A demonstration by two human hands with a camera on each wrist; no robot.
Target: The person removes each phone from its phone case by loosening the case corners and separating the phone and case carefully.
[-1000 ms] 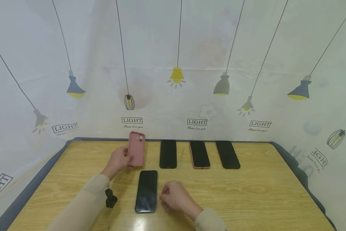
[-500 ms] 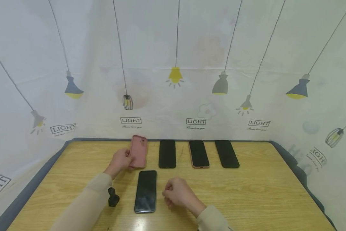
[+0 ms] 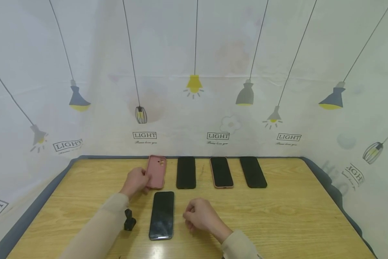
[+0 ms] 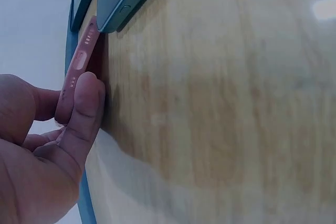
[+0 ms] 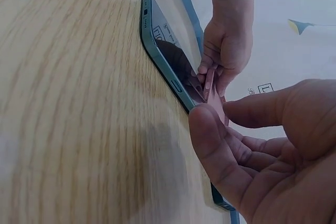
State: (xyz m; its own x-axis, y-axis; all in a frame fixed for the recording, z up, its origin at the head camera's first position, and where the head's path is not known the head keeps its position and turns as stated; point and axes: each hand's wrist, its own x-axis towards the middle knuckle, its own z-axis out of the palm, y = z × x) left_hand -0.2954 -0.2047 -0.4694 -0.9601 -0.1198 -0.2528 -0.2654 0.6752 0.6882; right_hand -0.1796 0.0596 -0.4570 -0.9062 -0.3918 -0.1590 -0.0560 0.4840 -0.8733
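A pink phone case [image 3: 156, 172] with camera cutouts near its top stands at the table's back left. My left hand [image 3: 135, 182] pinches its lower left corner between thumb and fingers. Seen from the left wrist, the case's bottom edge [image 4: 80, 61] with port and speaker holes stays tilted off the wood. A dark-screened smartphone [image 3: 162, 215] lies face up nearer me, between my hands. My right hand [image 3: 201, 216] hovers or rests just right of that phone, fingers loosely curled; the right wrist view shows nothing held in them.
Along the back edge lie a black phone [image 3: 186, 172], a phone in a pink case [image 3: 222, 172] and another black phone [image 3: 253, 172]. Behind the wooden table [image 3: 278, 219] hangs a white curtain [image 3: 168, 54] printed with lamps. A black device [image 3: 129, 220] sits on my left wrist.
The pink case has tipped lower, its top dropping toward the table, still in my left hand. My right hand has drifted slightly away from the near phone.
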